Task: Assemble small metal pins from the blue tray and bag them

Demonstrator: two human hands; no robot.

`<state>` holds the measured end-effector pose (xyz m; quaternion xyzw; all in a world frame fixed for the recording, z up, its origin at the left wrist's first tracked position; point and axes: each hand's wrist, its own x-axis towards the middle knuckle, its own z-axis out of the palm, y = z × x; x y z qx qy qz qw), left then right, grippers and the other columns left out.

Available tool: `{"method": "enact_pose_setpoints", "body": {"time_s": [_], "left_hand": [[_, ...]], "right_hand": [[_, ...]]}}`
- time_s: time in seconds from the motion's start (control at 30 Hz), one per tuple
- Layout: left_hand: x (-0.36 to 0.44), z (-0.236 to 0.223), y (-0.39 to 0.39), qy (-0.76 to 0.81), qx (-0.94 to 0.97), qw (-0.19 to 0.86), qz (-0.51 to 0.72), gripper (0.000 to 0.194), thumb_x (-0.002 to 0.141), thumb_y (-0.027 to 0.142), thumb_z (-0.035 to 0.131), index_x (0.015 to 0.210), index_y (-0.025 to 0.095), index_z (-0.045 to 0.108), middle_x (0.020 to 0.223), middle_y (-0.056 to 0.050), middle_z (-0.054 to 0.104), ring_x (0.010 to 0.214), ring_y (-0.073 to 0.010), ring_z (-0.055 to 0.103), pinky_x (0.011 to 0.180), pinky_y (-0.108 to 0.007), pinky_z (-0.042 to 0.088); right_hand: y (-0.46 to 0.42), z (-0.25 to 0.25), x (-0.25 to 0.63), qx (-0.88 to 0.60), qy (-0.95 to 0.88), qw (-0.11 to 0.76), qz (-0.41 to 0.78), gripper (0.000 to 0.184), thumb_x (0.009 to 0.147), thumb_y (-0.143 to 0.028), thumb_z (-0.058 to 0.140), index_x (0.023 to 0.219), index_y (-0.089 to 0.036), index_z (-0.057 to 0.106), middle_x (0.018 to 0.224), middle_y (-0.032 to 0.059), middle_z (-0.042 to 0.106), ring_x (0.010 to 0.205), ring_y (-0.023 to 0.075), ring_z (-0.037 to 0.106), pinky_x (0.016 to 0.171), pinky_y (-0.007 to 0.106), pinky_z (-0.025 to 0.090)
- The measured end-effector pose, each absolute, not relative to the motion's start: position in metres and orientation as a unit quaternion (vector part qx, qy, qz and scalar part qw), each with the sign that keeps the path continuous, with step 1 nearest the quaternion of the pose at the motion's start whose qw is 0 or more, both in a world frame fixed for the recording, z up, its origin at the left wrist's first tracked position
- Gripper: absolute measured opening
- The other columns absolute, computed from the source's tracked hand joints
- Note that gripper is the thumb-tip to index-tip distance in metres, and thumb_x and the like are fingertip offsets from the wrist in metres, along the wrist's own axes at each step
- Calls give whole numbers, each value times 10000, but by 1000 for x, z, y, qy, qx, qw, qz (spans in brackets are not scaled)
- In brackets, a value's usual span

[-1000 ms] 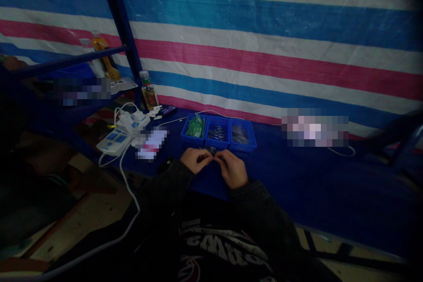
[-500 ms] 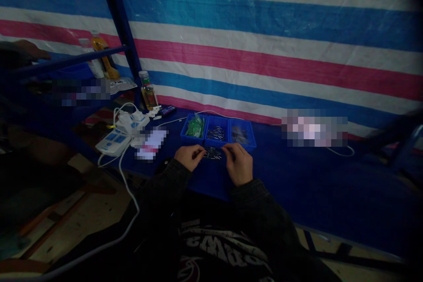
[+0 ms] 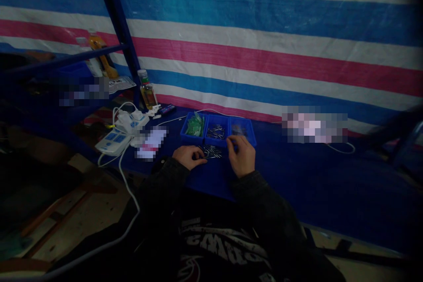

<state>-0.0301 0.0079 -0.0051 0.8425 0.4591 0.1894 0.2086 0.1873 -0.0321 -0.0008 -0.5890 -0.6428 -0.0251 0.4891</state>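
Observation:
A small pile of thin dark metal pins or screws [image 3: 212, 152] lies on the blue tabletop in front of three blue bins. My left hand [image 3: 187, 157] rests at the pile's left end, thumb and curled fingers a little apart, nothing visible between them. To the right of the pile, my right hand [image 3: 243, 157] is raised near the front of the right bin [image 3: 251, 134], thumb and fingertips pinched together. Whatever they hold is too small to make out. More of the metal pieces [image 3: 216, 131] lie in the middle bin. Green packets [image 3: 194, 125] fill the left bin.
Left of the bins are a blurred-out phone [image 3: 151, 143], a white power strip [image 3: 114, 141] with cables, and a bottle [image 3: 147, 90]. A blue metal frame [image 3: 115, 17] rises there. Behind hangs a striped sheet [image 3: 247, 53]. Another blurred item [image 3: 312, 124] lies at the right.
My right hand has drawn back slightly from the pile, up towards the right bin. My left hand has shifted slightly down and left, its thumb and fingers parting.

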Motion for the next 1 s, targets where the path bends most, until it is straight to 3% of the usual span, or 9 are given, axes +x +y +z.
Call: {"method": "enact_pose_setpoints", "body": {"time_s": [0.17,0.37,0.63,1.0], "left_hand": [[-28,-4,8,463,843,200,187,220,790,446,704,832,233,740,785,22,715,650,-112,591,587,-221,351],[-28,-7,9,442,846,199,221,203,823,396,669,835,202,728,774,6,703,613,-103,563,571,-219,349],[-26,-7,7,394,833,238,307,201,840,342,662,818,149,716,711,-11,673,574,-90,534,571,-203,394],[-23,-8,4,353,840,280,303,191,842,329,662,845,149,724,714,-10,694,571,-86,547,565,-192,409]], "right_hand": [[-55,-15,176,-556,-723,411,20,183,967,-254,481,943,-216,658,904,49,680,824,176,648,780,276,482],[-58,-19,171,-554,-751,357,51,160,962,-257,506,1042,-226,642,957,45,678,837,176,656,777,272,488],[-57,-22,172,-535,-762,360,63,201,962,-287,525,1129,-232,623,987,47,676,851,180,662,779,280,503],[-58,-22,174,-505,-775,372,73,190,988,-247,463,976,-235,652,911,41,678,847,172,666,805,271,505]]}}
